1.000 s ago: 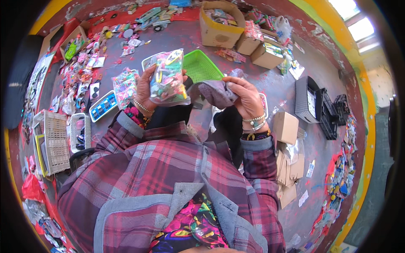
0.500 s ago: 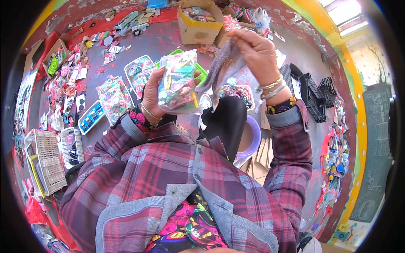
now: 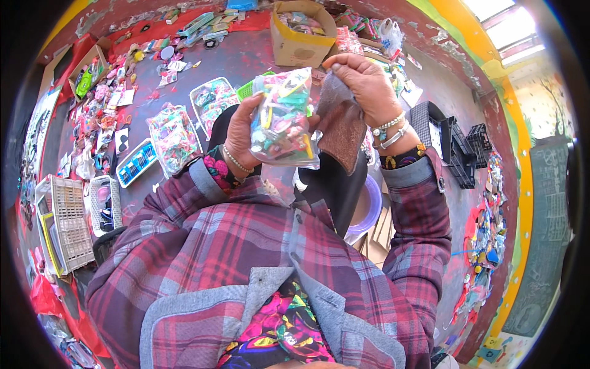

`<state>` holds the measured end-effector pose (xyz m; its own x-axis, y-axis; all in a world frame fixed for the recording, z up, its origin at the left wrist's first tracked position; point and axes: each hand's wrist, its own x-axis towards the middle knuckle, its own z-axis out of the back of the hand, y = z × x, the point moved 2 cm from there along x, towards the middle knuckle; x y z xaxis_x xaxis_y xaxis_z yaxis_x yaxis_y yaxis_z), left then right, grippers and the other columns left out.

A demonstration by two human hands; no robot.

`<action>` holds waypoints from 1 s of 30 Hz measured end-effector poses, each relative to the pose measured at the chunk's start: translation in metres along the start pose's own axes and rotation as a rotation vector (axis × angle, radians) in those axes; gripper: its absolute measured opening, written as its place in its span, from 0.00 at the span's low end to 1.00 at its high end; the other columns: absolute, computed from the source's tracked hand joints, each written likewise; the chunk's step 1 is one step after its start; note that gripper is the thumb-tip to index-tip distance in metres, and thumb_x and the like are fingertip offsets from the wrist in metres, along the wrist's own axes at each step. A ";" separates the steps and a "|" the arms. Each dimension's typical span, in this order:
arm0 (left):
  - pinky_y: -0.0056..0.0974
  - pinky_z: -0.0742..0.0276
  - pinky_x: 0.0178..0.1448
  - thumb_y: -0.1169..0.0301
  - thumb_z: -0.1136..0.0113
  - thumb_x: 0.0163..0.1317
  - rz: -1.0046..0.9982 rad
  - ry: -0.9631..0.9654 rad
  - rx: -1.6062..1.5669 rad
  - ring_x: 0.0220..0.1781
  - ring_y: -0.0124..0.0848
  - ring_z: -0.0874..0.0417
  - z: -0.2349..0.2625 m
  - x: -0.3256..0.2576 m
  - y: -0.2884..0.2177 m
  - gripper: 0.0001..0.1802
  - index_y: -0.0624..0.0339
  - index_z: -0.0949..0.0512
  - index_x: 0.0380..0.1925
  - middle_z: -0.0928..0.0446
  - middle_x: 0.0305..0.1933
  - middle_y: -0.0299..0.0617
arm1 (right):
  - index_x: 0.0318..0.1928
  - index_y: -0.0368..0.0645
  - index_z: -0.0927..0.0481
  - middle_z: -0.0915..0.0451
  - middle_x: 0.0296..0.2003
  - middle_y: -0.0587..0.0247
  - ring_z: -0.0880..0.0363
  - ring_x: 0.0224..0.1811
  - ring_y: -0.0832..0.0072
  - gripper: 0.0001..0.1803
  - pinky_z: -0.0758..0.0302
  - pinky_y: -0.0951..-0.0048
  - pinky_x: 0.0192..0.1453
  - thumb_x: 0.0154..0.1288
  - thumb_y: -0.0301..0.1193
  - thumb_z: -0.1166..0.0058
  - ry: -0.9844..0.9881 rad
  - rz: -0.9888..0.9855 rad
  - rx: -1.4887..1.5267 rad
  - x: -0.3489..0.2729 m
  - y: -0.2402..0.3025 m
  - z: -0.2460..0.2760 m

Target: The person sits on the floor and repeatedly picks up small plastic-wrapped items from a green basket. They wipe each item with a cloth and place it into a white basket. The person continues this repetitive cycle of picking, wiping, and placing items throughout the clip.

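My left hand (image 3: 243,132) holds up a clear plastic bag (image 3: 284,120) stuffed with small colourful items, at chest height in the middle of the view. Just to its right, my right hand (image 3: 362,86) pinches the top of a brown-grey cloth (image 3: 340,126), which hangs down touching the bag's right side. Both wrists wear bead bracelets, and plaid sleeves cover my forearms. Under the hands is a dark rounded object (image 3: 338,184), partly hidden.
Two more clear bags of colourful pieces (image 3: 174,136) (image 3: 212,101) lie on the grey surface to the left, beside a green basket (image 3: 249,89). A cardboard box (image 3: 301,34) stands behind. White baskets (image 3: 67,224) sit at far left, black crates (image 3: 452,144) at right, a purple-rimmed tub (image 3: 369,206) below.
My right hand has risen with the cloth from beside the green basket up to the bag's right side. The left hand has kept the bag raised.
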<state>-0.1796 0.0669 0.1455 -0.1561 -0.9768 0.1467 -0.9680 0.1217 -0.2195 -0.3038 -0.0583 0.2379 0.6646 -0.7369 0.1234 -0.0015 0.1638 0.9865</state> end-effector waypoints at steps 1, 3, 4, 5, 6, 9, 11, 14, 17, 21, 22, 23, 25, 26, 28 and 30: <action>0.55 0.36 0.59 0.53 0.48 0.55 0.016 0.014 -0.012 0.58 0.56 0.35 -0.002 0.000 0.003 0.39 0.64 0.46 0.60 0.38 0.58 0.57 | 0.35 0.34 0.22 0.23 0.29 0.67 0.28 0.32 0.84 0.07 0.31 0.84 0.38 0.60 0.23 0.54 0.014 0.007 0.017 -0.001 -0.003 -0.005; 0.55 0.35 0.58 0.53 0.49 0.55 0.036 0.024 -0.038 0.57 0.56 0.34 -0.002 0.000 0.007 0.37 0.64 0.44 0.59 0.35 0.56 0.55 | 0.34 0.33 0.23 0.23 0.29 0.67 0.28 0.31 0.84 0.07 0.31 0.84 0.38 0.59 0.22 0.54 -0.012 0.044 -0.027 -0.001 -0.010 -0.009; 0.54 0.35 0.58 0.53 0.49 0.55 0.043 0.011 -0.052 0.57 0.57 0.34 -0.002 0.000 0.009 0.37 0.64 0.44 0.59 0.34 0.55 0.55 | 0.34 0.33 0.23 0.23 0.29 0.67 0.28 0.31 0.84 0.07 0.31 0.85 0.37 0.59 0.22 0.54 -0.040 0.031 -0.045 -0.001 -0.013 -0.007; 0.54 0.35 0.58 0.54 0.49 0.55 0.051 -0.002 -0.066 0.57 0.57 0.34 -0.002 0.000 0.011 0.36 0.64 0.44 0.59 0.33 0.55 0.55 | 0.34 0.33 0.23 0.23 0.28 0.66 0.28 0.30 0.84 0.07 0.31 0.85 0.37 0.60 0.23 0.54 -0.069 0.018 -0.064 -0.001 -0.015 -0.006; 0.54 0.35 0.58 0.54 0.49 0.55 0.059 -0.014 -0.081 0.56 0.58 0.34 -0.002 0.001 0.014 0.36 0.64 0.43 0.59 0.33 0.54 0.55 | 0.33 0.33 0.23 0.23 0.28 0.66 0.28 0.30 0.84 0.07 0.31 0.85 0.36 0.60 0.23 0.53 -0.099 0.004 -0.082 -0.002 -0.017 -0.004; 0.51 0.30 0.54 0.56 0.50 0.56 0.006 -0.086 -0.097 0.51 0.51 0.27 0.010 0.002 0.012 0.33 0.66 0.42 0.57 0.31 0.52 0.54 | 0.33 0.33 0.23 0.23 0.27 0.64 0.27 0.29 0.84 0.07 0.30 0.84 0.34 0.60 0.22 0.54 -0.089 -0.053 0.078 -0.003 -0.018 -0.005; 0.46 0.27 0.52 0.57 0.50 0.57 -0.024 -0.110 -0.090 0.47 0.44 0.24 0.012 0.002 0.012 0.32 0.66 0.41 0.57 0.31 0.51 0.56 | 0.33 0.33 0.24 0.23 0.27 0.63 0.27 0.28 0.84 0.07 0.29 0.83 0.33 0.60 0.23 0.54 -0.066 -0.088 0.147 -0.007 -0.017 -0.006; 0.46 0.28 0.53 0.56 0.50 0.57 -0.033 -0.107 -0.055 0.48 0.45 0.24 0.021 0.003 0.006 0.33 0.66 0.42 0.57 0.32 0.51 0.60 | 0.34 0.32 0.25 0.23 0.27 0.62 0.26 0.27 0.83 0.07 0.28 0.82 0.33 0.60 0.23 0.55 -0.081 -0.123 0.168 -0.018 -0.017 0.000; 0.50 0.30 0.54 0.54 0.50 0.56 -0.085 -0.121 0.018 0.49 0.47 0.26 0.026 0.006 -0.006 0.36 0.65 0.45 0.59 0.36 0.55 0.64 | 0.35 0.33 0.26 0.23 0.27 0.62 0.25 0.27 0.82 0.07 0.27 0.82 0.33 0.61 0.23 0.56 -0.103 -0.177 0.235 -0.033 -0.021 0.019; 0.53 0.39 0.61 0.53 0.50 0.55 -0.067 -0.053 0.055 0.56 0.51 0.32 0.014 0.007 -0.012 0.39 0.65 0.48 0.61 0.41 0.58 0.65 | 0.37 0.36 0.26 0.24 0.28 0.66 0.25 0.28 0.82 0.06 0.28 0.82 0.33 0.61 0.23 0.56 -0.098 -0.246 0.289 -0.061 -0.025 0.032; 0.53 0.41 0.63 0.53 0.50 0.55 -0.074 -0.044 0.061 0.58 0.51 0.34 0.000 0.006 -0.012 0.39 0.65 0.49 0.61 0.42 0.59 0.65 | 0.37 0.36 0.26 0.24 0.29 0.66 0.25 0.28 0.82 0.07 0.28 0.82 0.33 0.61 0.24 0.55 -0.071 -0.259 0.320 -0.069 -0.025 0.031; 0.50 0.45 0.65 0.52 0.50 0.55 -0.075 -0.030 0.076 0.61 0.50 0.37 -0.008 0.005 -0.013 0.40 0.66 0.49 0.61 0.43 0.60 0.65 | 0.38 0.36 0.25 0.24 0.29 0.66 0.25 0.28 0.81 0.07 0.28 0.81 0.34 0.60 0.25 0.53 0.012 -0.302 0.362 -0.075 -0.018 0.029; 0.46 0.45 0.66 0.47 0.54 0.56 -0.094 0.001 0.210 0.63 0.50 0.40 -0.036 0.007 -0.011 0.41 0.64 0.50 0.62 0.46 0.61 0.65 | 0.39 0.36 0.26 0.23 0.30 0.63 0.25 0.27 0.82 0.11 0.28 0.83 0.30 0.63 0.31 0.55 0.173 -0.187 0.309 -0.088 -0.003 0.034; 0.45 0.45 0.66 0.46 0.56 0.56 -0.093 0.030 0.285 0.64 0.49 0.41 -0.050 0.008 -0.009 0.42 0.64 0.51 0.62 0.47 0.62 0.66 | 0.39 0.37 0.26 0.23 0.30 0.61 0.25 0.26 0.82 0.12 0.29 0.84 0.28 0.64 0.33 0.56 0.260 -0.101 0.277 -0.097 0.001 0.044; 0.41 0.38 0.62 0.45 0.64 0.59 -0.058 0.089 0.415 0.63 0.48 0.41 -0.078 0.019 0.003 0.40 0.65 0.51 0.62 0.48 0.62 0.67 | 0.40 0.38 0.27 0.22 0.33 0.60 0.23 0.27 0.79 0.15 0.29 0.84 0.28 0.66 0.37 0.60 0.086 -0.137 0.450 -0.097 -0.031 0.069; 0.43 0.29 0.54 0.56 0.56 0.59 0.160 0.079 0.275 0.47 0.40 0.23 -0.091 0.031 0.014 0.29 0.66 0.38 0.55 0.29 0.51 0.55 | 0.44 0.39 0.28 0.22 0.38 0.59 0.23 0.36 0.74 0.17 0.26 0.77 0.36 0.65 0.39 0.59 0.018 -0.149 0.518 -0.090 -0.086 0.064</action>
<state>-0.2163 0.0541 0.2346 -0.3276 -0.9309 0.1613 -0.8420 0.2102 -0.4967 -0.4117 -0.0478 0.1486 0.6987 -0.7151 -0.0192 -0.2715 -0.2899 0.9177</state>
